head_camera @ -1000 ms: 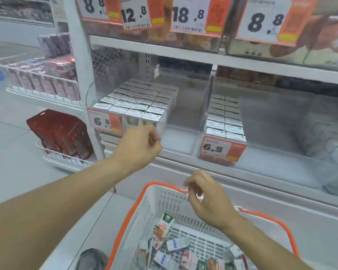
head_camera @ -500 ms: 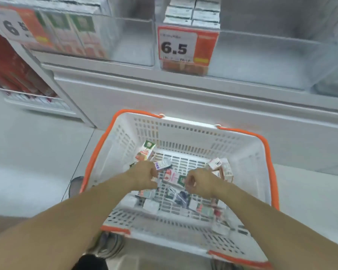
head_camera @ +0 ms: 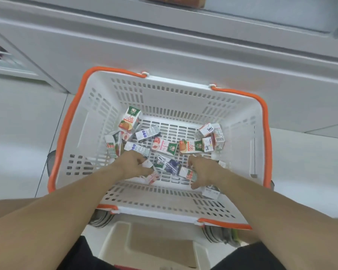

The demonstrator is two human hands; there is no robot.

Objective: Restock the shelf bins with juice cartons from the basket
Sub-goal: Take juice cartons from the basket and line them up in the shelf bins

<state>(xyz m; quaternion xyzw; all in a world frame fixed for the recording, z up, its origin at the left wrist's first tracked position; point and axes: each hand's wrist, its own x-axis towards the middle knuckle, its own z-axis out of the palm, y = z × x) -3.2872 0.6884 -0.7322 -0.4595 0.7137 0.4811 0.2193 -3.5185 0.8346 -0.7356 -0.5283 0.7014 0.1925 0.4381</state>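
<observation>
**Carton pickup from basket: stock remaining**

The small printed cardboard juice cartons [head_camera: 165, 146] lie loose and unsorted on the floor of the white slotted plastic basket with an orange rim [head_camera: 176, 90]. One green-and-orange carton [head_camera: 130, 119] stands tilted at the 10 o'clock corner of the basket floor. A cluster of white-and-red cartons [head_camera: 211, 137] sits at 2 o'clock. Several more lie flat across the centre, near both hands.

The left hand [head_camera: 132, 165] is down on the basket floor at 7 o'clock, with its fingers curled around a white-and-pink carton [head_camera: 151, 175]. The right hand [head_camera: 202, 169] is at 5 o'clock, its fingers bent over a white carton with a green-and-red panel [head_camera: 187, 173]. Whether that grip is closed cannot be confirmed from this view. A further white carton [head_camera: 211, 191] lies just beside the right wrist.

The basket rests on the pale tiled floor [head_camera: 18, 133], directly in front of the grey base panel of the shelf unit [head_camera: 164, 45] at 12 o'clock. Only a thin strip of shelf shows at the top edge; bin fill levels are not visible.

Progress assessment: at least a dozen cartons remain in the basket, so the restock appears far from complete. The current step is judged to be picking up cartons, one per hand, for transfer to the bins. Remaining work: lift, carry, place, and repeat until the basket holds none.
</observation>
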